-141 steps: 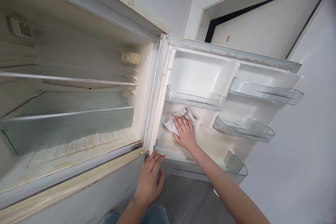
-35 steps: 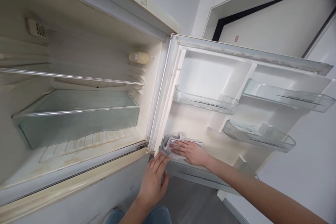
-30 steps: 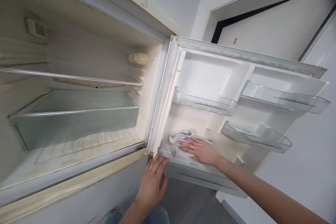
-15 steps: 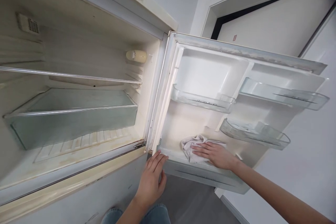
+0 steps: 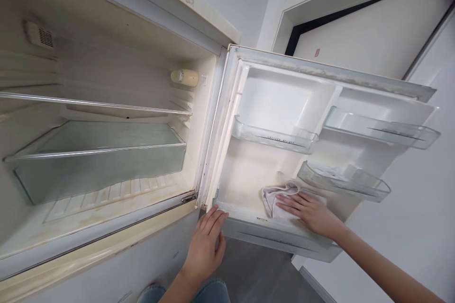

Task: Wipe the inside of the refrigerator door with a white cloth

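Note:
My right hand [image 5: 314, 215] presses a white cloth [image 5: 280, 201] flat against the inside of the open fridge door [image 5: 256, 163], low down near the bottom bin. Part of the cloth is hidden under the palm and fingers. My left hand [image 5: 206, 244] rests its fingertips on the lower hinge-side corner of the door, by the end of the clear bottom bin [image 5: 280, 241]. Its fingers are stretched out and its thumb stands apart, with nothing in the hand.
Clear door bins [image 5: 275, 139] are fixed above the cloth and to its right. On the left, the fridge interior has a glass shelf [image 5: 106, 104] and a clear drawer [image 5: 103, 168]. Brownish stains mark the fridge floor [image 5: 88, 215]. A white room door [image 5: 373, 23] stands behind.
My right hand and the cloth have slid right along the lower inside of the fridge door. My left hand stays at the door's corner.

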{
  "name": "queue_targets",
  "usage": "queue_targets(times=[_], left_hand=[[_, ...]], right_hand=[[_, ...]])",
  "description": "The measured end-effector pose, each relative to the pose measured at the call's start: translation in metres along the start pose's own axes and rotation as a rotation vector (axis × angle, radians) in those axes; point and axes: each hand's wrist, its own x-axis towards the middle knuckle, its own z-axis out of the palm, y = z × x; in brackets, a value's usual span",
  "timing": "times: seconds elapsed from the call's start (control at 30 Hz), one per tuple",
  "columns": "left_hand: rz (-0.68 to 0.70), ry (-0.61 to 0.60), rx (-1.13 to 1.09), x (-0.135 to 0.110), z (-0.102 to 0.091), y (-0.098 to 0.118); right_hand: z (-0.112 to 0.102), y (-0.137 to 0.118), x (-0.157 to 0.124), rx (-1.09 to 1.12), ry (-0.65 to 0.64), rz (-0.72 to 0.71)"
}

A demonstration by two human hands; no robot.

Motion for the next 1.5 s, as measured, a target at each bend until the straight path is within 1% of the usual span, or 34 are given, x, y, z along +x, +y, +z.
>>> queue_targets(times=[0.07,0.1,0.2,0.23,0.3,0.37,0.43,0.53,0.6,0.63,0.67,0.7,0.8,0.87,0.97,1.1,1.17,1.23,1.4,1.5], left_hand=[[-0.003,-0.003,0.004,-0.001,0.001,0.0],[-0.004,-0.002,0.008,-0.001,0.001,-0.001],[0.002,-0.001,0.015,-0.001,0.002,0.0],[0.003,-0.002,0.017,-0.001,0.001,0.0],[0.003,-0.004,0.022,0.0,0.0,0.0],[0.003,-0.004,0.03,0.0,0.0,0.0],[0.011,0.004,0.038,0.001,-0.001,0.0],[0.02,0.028,0.044,0.002,-0.001,0.0],[0.02,0.046,0.039,0.002,0.0,0.001],[0.018,0.052,0.034,0.002,0.0,0.001],[0.016,0.056,0.03,0.002,-0.001,0.002],[0.015,0.057,0.027,0.002,-0.001,0.002],[0.016,0.059,0.028,0.002,-0.002,0.003],[0.022,0.059,0.034,0.002,-0.002,0.003],[0.023,0.05,0.042,0.002,-0.002,0.002],[0.015,0.029,0.028,0.002,-0.001,0.001],[0.019,0.021,0.02,0.001,-0.001,0.002],[0.02,0.016,0.018,0.0,-0.001,0.002],[0.021,0.041,0.012,0.001,-0.002,0.003],[0.031,0.062,0.009,0.002,-0.003,0.003]], right_hand=[[-0.006,0.007,-0.006,-0.034,-0.003,0.034],[-0.009,0.011,-0.01,-0.064,-0.001,0.093],[-0.017,0.024,-0.022,-0.182,0.003,0.334],[-0.017,0.026,-0.025,-0.212,0.0,0.392],[-0.016,0.025,-0.031,-0.234,0.007,0.453],[-0.012,0.019,-0.034,-0.212,0.024,0.472],[-0.007,0.009,-0.035,-0.179,0.034,0.444],[-0.001,-0.002,-0.034,-0.134,0.027,0.277],[-0.001,-0.002,-0.035,-0.106,0.026,0.174],[-0.003,0.0,-0.036,-0.094,0.02,0.153],[-0.005,0.004,-0.037,-0.087,0.01,0.159],[-0.007,0.009,-0.039,-0.088,-0.002,0.198],[-0.014,0.022,-0.049,-0.125,-0.012,0.415],[-0.016,0.027,-0.055,-0.147,-0.001,0.505],[-0.014,0.024,-0.063,-0.152,0.001,0.507],[-0.008,0.012,-0.068,-0.147,0.004,0.443],[-0.007,0.007,-0.066,-0.113,-0.03,0.418],[-0.009,0.002,-0.061,-0.046,-0.096,0.437],[-0.018,-0.005,-0.04,0.202,-0.355,0.639],[-0.02,-0.007,-0.027,0.294,-0.456,0.695]])
